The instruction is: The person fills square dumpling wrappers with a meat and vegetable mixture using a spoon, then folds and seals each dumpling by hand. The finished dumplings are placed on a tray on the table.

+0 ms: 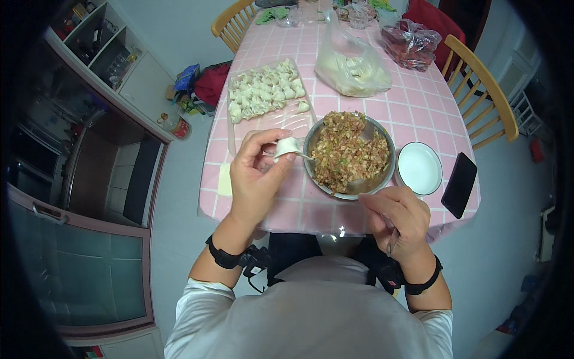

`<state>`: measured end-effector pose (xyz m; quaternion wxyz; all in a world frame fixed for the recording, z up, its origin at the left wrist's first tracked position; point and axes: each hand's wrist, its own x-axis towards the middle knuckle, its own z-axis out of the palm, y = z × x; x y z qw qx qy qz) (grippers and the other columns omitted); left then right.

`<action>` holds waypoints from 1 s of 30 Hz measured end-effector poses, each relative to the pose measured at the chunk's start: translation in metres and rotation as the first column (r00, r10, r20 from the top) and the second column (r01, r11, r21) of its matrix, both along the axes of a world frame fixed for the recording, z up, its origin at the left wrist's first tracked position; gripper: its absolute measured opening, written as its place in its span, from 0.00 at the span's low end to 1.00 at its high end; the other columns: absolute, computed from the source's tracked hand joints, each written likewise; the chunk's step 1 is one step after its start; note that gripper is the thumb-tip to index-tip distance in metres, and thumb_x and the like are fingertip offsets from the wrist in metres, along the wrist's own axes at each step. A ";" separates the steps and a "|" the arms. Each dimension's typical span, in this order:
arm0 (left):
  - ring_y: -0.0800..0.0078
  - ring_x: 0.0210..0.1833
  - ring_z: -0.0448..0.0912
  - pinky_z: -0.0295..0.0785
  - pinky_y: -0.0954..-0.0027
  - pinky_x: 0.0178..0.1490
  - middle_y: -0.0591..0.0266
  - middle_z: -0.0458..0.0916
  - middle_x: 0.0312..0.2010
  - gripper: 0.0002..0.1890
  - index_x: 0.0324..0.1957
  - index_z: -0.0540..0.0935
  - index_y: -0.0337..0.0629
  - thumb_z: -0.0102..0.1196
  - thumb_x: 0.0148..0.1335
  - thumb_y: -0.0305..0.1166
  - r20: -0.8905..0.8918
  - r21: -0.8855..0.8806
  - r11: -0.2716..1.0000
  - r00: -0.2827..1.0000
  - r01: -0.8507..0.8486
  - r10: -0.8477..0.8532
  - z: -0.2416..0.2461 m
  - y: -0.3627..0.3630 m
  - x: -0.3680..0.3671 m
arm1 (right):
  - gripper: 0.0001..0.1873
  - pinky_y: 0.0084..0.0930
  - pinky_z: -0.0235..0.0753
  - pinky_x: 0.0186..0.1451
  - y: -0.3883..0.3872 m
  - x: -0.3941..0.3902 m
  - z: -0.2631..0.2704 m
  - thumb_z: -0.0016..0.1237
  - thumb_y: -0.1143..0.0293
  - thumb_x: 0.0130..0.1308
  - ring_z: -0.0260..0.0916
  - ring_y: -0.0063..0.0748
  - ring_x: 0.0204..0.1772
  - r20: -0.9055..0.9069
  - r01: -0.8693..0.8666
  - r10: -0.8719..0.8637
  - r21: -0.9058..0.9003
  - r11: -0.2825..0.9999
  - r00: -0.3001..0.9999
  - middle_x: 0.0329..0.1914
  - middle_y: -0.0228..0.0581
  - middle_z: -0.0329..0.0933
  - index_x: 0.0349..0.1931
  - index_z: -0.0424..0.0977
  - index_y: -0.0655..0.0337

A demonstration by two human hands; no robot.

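My left hand (260, 172) pinches a folded wonton (286, 147) between thumb and fingers, left of a metal bowl (309, 172) of minced filling (347, 152). A thin strip, perhaps a utensil or dough, runs from the wonton to the bowl's rim. At the bowl's lower right, my right hand (399, 220) is closed round a slim utensil (393, 242), its far part hidden by the fingers. Folded wontons (264, 89) stand in rows on a clear plastic tray (287, 121). A pale wrapper (225, 180) lies by the table's left edge.
A white bowl (419, 168) and a black phone (459, 185) are to the right. Behind the filling stands a plastic bag (352, 74) with pale contents; a bag with reddish contents (410, 47) is farther right. Wooden chairs (484, 85) flank the table (309, 215).
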<state>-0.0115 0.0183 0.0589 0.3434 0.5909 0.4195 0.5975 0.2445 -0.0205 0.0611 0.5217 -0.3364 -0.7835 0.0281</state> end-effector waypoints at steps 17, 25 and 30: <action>0.62 0.41 0.86 0.78 0.60 0.47 0.60 0.88 0.36 0.15 0.40 0.87 0.48 0.66 0.56 0.45 -0.765 -0.281 0.869 0.642 -0.408 0.054 -0.018 0.202 -0.044 | 0.18 0.27 0.77 0.27 -0.021 0.044 -0.019 0.60 0.83 0.47 0.77 0.33 0.26 0.000 0.075 -0.076 -0.152 0.986 0.997 0.33 0.35 0.79 0.41 0.86 0.57; 0.64 0.32 0.86 0.79 0.62 0.40 0.63 0.89 0.28 0.16 0.29 0.88 0.49 0.67 0.53 0.51 -0.935 -0.121 0.827 0.343 -0.549 0.090 -0.036 0.214 -0.031 | 0.19 0.27 0.77 0.27 -0.019 0.048 -0.026 0.60 0.84 0.45 0.78 0.33 0.27 -0.015 0.035 -0.039 -0.212 0.977 0.999 0.33 0.35 0.80 0.40 0.86 0.57; 0.62 0.33 0.86 0.78 0.60 0.40 0.61 0.88 0.27 0.15 0.30 0.87 0.48 0.67 0.53 0.48 -0.948 -0.078 0.859 0.303 -0.506 0.093 -0.041 0.216 -0.030 | 0.20 0.27 0.77 0.27 -0.014 0.045 -0.028 0.60 0.83 0.45 0.78 0.33 0.27 -0.006 0.036 -0.038 -0.173 0.984 0.999 0.34 0.34 0.80 0.41 0.86 0.56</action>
